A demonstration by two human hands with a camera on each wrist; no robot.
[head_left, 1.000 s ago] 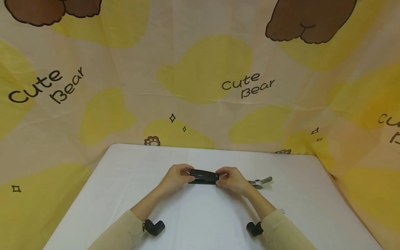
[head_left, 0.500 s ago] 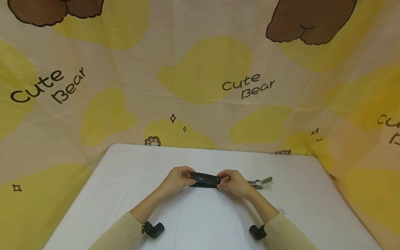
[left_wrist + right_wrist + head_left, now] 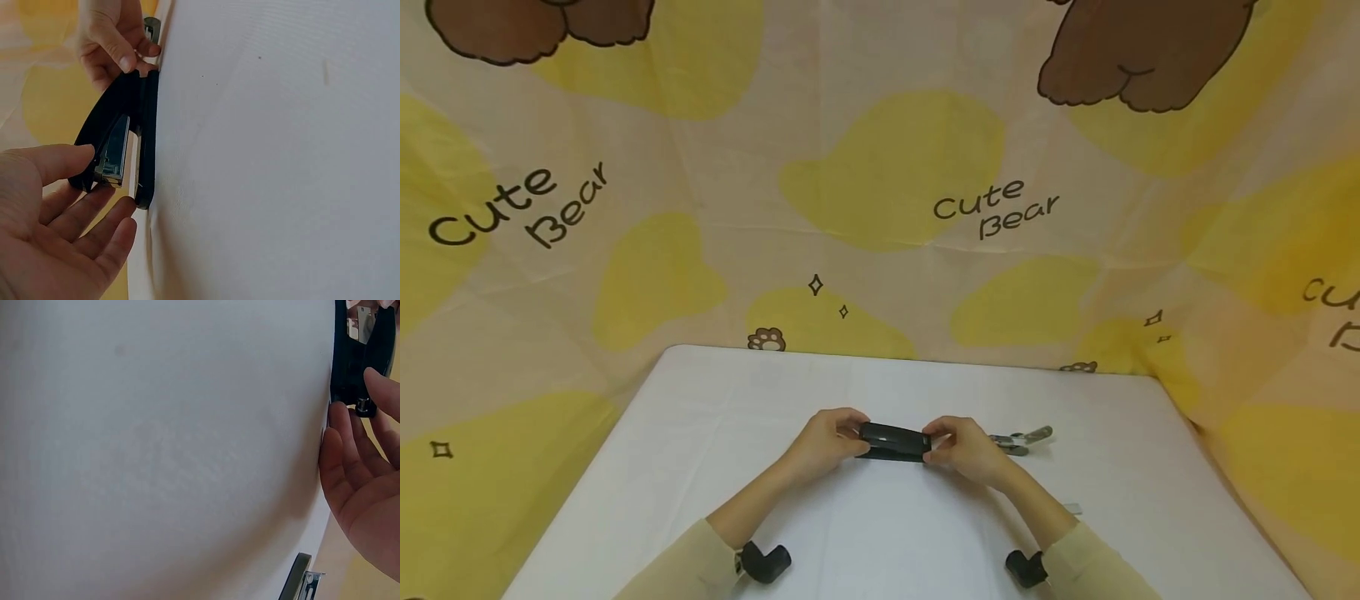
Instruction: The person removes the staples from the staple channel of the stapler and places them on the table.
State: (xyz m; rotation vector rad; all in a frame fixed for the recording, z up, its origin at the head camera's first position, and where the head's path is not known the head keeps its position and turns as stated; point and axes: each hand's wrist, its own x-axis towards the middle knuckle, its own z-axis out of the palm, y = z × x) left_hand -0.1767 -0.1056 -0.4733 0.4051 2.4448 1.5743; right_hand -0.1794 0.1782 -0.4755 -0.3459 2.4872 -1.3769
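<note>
Both hands pinch a black stapler (image 3: 892, 442) resting mid-table (image 3: 715, 467): left hand (image 3: 824, 439) at one end, right hand (image 3: 964, 443) at the other. A metal staple remover (image 3: 1022, 439) lies just right. The backdrop (image 3: 625, 250) reads "Cute Bear".

I am seeing both forearms, in beige sleeves, reaching forward and angling inward so the hands are meeting ahead of me. My left hand (image 3: 826, 437) is pinching one end of the black plastic stapler (image 3: 892, 442), thumb on top and fingers (image 3: 94, 228) lying nearly straight beneath. My right hand (image 3: 964, 443) is gripping the opposite end, thumb pressing down and fingers curling under it. Both wrists are hovering low, each carrying a small black camera mount.
</note>
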